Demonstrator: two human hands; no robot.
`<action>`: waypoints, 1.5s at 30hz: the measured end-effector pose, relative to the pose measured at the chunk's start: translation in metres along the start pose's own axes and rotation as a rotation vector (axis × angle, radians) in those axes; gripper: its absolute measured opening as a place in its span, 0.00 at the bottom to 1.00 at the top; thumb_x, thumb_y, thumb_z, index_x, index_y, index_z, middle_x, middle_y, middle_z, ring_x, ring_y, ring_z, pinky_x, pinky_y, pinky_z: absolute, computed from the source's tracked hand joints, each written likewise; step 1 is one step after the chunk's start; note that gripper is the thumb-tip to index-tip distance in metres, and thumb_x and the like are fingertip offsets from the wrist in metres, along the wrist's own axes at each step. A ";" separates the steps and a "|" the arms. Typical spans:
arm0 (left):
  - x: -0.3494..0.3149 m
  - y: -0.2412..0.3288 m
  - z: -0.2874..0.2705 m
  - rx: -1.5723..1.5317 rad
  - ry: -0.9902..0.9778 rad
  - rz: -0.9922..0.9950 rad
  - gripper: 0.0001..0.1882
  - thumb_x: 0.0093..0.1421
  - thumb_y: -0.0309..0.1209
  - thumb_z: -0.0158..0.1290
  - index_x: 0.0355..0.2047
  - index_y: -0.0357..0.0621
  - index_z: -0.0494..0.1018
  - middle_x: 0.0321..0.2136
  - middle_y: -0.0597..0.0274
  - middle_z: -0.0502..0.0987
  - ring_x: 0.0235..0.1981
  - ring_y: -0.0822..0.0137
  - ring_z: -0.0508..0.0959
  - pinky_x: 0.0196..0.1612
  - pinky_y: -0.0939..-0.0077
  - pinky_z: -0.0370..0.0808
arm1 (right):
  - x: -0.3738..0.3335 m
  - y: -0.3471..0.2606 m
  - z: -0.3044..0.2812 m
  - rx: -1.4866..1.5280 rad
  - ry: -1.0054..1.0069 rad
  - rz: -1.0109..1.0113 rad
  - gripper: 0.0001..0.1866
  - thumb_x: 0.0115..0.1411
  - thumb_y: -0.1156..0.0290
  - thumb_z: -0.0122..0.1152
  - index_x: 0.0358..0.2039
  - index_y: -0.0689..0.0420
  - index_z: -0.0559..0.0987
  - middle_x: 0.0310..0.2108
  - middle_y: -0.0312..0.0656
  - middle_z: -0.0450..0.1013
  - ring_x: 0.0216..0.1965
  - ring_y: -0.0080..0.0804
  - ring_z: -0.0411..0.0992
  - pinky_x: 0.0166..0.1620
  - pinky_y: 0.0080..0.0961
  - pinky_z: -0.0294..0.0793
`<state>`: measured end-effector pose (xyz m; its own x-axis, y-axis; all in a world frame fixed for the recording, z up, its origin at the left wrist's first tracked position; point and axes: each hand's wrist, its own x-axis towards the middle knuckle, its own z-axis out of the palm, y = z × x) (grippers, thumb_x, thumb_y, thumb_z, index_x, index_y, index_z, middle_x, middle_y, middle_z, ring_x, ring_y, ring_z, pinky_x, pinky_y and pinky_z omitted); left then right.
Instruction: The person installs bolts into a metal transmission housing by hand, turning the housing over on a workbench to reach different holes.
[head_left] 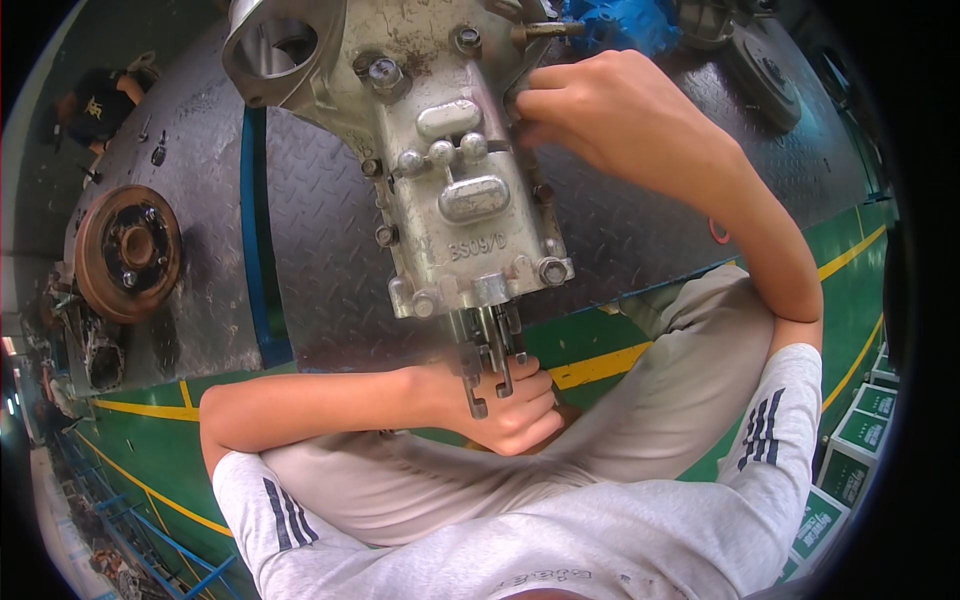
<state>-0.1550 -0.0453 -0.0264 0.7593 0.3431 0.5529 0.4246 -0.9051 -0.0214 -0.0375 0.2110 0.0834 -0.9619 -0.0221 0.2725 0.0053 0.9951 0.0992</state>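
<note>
A grey cast-metal gearbox housing (460,225) with bolts along its edges lies on the metal-topped bench in front of me. Several dark shift rods (492,350) with notched ends stick out of its near end. My left hand (505,415) is just below and behind these rods, fingers curled closed; what they grip, if anything, is hidden. At the housing's right side is my right hand (600,110), its fingers bent and pressed together by the casing edge. Its fingertips are slightly blurred, and whatever they hold is out of sight.
A rusty brake drum or hub (128,253) lies on the left bench, near small loose bolts (158,155). Another round disc (765,80) and a blue part (625,25) sit at the back right. Green boxes (820,530) stand on the floor right; a person (105,105) is far left.
</note>
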 end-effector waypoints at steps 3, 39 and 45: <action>0.000 -0.001 -0.001 0.001 -0.007 0.005 0.14 0.55 0.29 0.62 0.21 0.47 0.65 0.18 0.69 0.58 0.21 0.69 0.68 0.26 0.73 0.62 | 0.001 -0.006 0.002 -0.001 0.017 0.037 0.11 0.62 0.66 0.73 0.38 0.57 0.81 0.36 0.43 0.80 0.37 0.48 0.83 0.37 0.42 0.80; -0.002 0.000 0.001 0.057 0.000 0.002 0.10 0.50 0.31 0.59 0.21 0.48 0.67 0.17 0.70 0.64 0.21 0.70 0.71 0.29 0.75 0.67 | 0.002 -0.011 0.003 0.004 0.059 0.031 0.06 0.61 0.69 0.72 0.35 0.56 0.84 0.32 0.41 0.81 0.37 0.47 0.85 0.38 0.41 0.83; -0.001 -0.001 0.005 0.009 0.053 -0.001 0.22 0.64 0.29 0.65 0.19 0.48 0.64 0.16 0.69 0.59 0.18 0.70 0.64 0.24 0.72 0.58 | 0.003 -0.012 0.004 -0.022 0.050 0.041 0.05 0.60 0.73 0.70 0.36 0.56 0.83 0.33 0.41 0.82 0.36 0.47 0.85 0.37 0.41 0.82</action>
<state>-0.1538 -0.0436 -0.0309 0.7317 0.3296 0.5967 0.4297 -0.9025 -0.0283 -0.0412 0.1992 0.0790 -0.9460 0.0133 0.3240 0.0509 0.9929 0.1079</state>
